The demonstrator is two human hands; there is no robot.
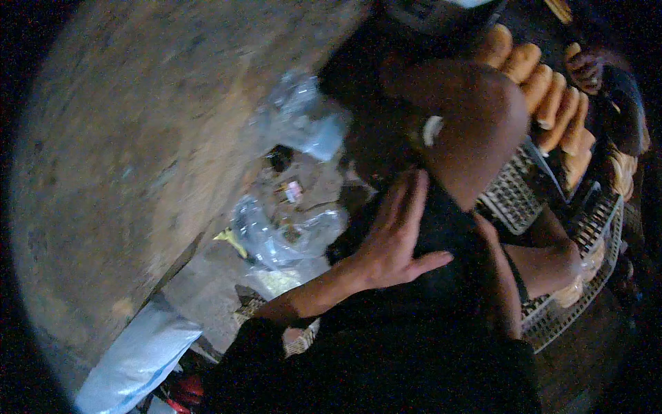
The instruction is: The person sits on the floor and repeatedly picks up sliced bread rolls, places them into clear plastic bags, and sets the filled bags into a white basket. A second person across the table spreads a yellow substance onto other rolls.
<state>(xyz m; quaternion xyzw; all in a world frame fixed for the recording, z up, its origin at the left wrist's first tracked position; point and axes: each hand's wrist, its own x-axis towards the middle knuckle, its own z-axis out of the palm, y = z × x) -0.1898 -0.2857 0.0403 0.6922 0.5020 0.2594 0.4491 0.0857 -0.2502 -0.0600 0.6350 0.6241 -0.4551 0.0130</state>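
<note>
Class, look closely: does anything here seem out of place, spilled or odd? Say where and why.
Yes: crumpled clear plastic bags lie among small scraps on the ground, left of the person's left hand. They look like litter, at odds with the bread loaves lined up side by side at upper right.

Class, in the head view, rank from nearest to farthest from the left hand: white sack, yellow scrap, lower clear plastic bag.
1. Lower clear plastic bag: left of the left hand.
2. Yellow scrap: by the bag's left edge.
3. White sack: at lower left.
</note>
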